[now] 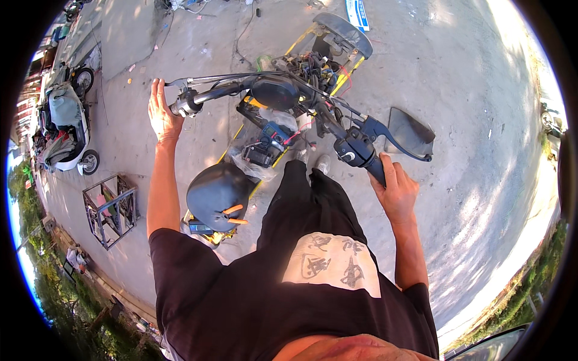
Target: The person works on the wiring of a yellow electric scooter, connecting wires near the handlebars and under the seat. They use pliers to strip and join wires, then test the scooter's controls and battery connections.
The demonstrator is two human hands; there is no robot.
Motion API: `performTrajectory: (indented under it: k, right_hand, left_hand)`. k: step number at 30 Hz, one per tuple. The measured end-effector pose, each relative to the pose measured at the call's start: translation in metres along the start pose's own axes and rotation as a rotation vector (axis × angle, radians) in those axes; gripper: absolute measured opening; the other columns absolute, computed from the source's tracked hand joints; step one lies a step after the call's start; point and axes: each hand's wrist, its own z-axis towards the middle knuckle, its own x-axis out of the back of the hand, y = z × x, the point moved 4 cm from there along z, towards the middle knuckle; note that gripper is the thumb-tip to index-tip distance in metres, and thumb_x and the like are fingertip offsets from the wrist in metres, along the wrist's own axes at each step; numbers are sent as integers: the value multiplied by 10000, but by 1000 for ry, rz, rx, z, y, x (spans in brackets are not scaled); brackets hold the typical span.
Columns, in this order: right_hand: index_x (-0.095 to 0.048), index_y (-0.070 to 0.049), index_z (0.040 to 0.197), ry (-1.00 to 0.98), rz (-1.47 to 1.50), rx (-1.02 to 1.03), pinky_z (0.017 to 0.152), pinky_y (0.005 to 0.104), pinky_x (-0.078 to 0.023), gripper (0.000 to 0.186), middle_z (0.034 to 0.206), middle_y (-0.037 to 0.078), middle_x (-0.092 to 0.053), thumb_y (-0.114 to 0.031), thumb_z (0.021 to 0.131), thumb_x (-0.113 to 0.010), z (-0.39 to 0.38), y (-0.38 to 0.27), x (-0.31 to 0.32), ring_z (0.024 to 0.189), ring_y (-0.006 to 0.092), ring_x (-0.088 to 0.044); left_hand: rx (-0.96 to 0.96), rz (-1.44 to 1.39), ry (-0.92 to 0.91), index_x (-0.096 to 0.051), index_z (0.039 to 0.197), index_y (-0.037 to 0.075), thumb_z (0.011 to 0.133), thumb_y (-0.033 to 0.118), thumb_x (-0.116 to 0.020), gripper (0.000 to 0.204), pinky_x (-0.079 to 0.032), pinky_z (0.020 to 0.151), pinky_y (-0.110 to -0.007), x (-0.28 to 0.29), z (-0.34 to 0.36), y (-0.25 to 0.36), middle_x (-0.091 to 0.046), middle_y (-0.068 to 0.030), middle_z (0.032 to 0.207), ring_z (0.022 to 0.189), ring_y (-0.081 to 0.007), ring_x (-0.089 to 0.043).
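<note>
Around you spreads grey concrete ground (481, 114). On it stand a yellow-framed vehicle with black handlebars (274, 92), a dark, box-shaped metal frame (118, 200) and a white-bodied scooter (77, 129); a flat blue-and-white panel (357, 15) lies ahead of you.

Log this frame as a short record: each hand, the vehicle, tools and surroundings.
Left hand: at the left end of the handlebar; how firmly it holds is unclear
Right hand: fingers around the black right grip
Vehicle: yellow frame, black seat, exposed wiring at the front
Tool: orange-handled pliers on the seat
Surroundings: white scooter and open metal cage toward the left
</note>
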Motion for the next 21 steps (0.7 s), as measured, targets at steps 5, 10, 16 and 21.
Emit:
performTrajectory:
  k: [5, 10, 16, 21]
  right_hand:
    - [-665, -77, 1302, 74, -21, 29, 505, 326, -487, 577, 796, 25, -596, -204, 776, -865, -1, 6, -5, 606, 179, -621]
    - [-642, -93, 1317, 16, 51, -17, 548, 359, -519, 539, 852, 72, -660, -190, 833, -859, 0, 10, -5, 657, 250, -667]
    - [-645, -114, 1315, -25, 198, -51, 594, 391, -552, 513, 931, 95, -706, -213, 850, -836, 2, 12, -4, 714, 303, -698]
    - [-626, -22, 1375, -201, 440, -199, 745, 396, -544, 473, 1041, 173, -737, -203, 963, -773, 1, 20, -7, 811, 283, -701]
  left_hand:
    - [169, 115, -53, -304, 1627, 103, 807, 136, -832, 976, -366, 1200, -485, -4, -10, 0, -411, -154, 1634, 1489, -348, -428]
    - [397, 20, 1, -261, 1607, -20, 821, 171, -838, 993, -374, 1187, -514, -10, -35, 5, -342, -302, 1615, 1437, -475, -443]
    - [444, -354, 162, -396, 1530, 2, 875, 14, -673, 711, -333, 1214, -531, 22, -156, 156, -346, -291, 1566, 1455, -486, -373]
    - [473, -628, -270, -703, 1097, 42, 898, 2, -670, 206, -586, 790, -413, 22, -309, 268, -722, -125, 1053, 871, -308, -730]
